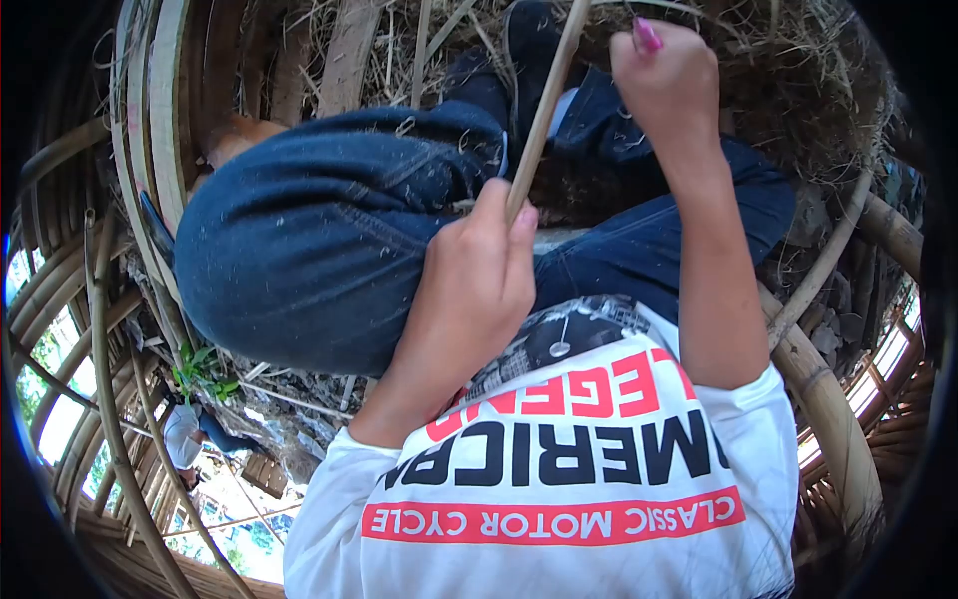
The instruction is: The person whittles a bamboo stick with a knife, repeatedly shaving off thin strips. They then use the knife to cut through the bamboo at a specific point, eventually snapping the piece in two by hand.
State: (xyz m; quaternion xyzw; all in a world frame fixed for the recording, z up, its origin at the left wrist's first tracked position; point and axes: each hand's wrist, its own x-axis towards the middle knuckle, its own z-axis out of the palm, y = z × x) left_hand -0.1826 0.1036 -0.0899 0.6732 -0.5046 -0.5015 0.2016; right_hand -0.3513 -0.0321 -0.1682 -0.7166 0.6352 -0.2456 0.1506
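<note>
My left hand (481, 255) is closed around a long, thin wooden or bamboo stick (547, 105). The stick slants up from the hand, past my crossed legs, to the top edge of the view. Farther up and to the right, my right hand (671, 85) makes a fist. A small bright pink piece (647, 36) shows at the top of that fist, and the rest of what it grips is hidden. The fist is apart from the stick.
My legs in dark blue jeans (299, 240) are folded beneath the hands. Dry straw and strips (768, 60) cover the ground ahead. Bamboo poles (813, 389) curve along the right, with more slats at left (150, 110). Another person (183, 436) is far off at lower left.
</note>
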